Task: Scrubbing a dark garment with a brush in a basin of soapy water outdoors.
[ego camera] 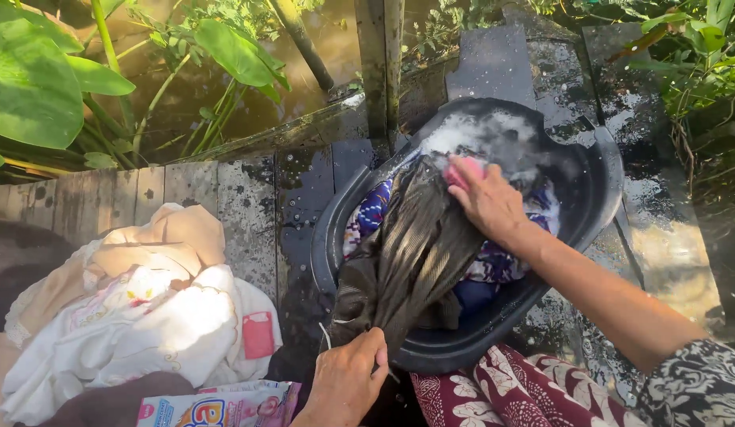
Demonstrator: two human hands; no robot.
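Nearest the camera, the left hand [348, 385] is clenched on the lower end of a dark striped garment [411, 257], fingers curled tight around the bunched cloth at the near rim of the black basin [601, 190]. The garment is wet, brownish-grey with fine ribbed stripes, and it lies stretched in a long fold from that fist up across the basin — over a blue and purple floral cloth [375, 209] soaking beneath it. At the far end the right hand [486, 198] presses down on the cloth, closed around a pink brush [462, 170] of which only an edge shows past the fingers. White suds [478, 134] sit in the water just beyond. To the left, on the wet wooden planks [249, 205], a heap of white and cream laundry [138, 308] lies beside a colourful detergent packet [225, 407]. Past the planks, green leaves [35, 87] hang over muddy water.
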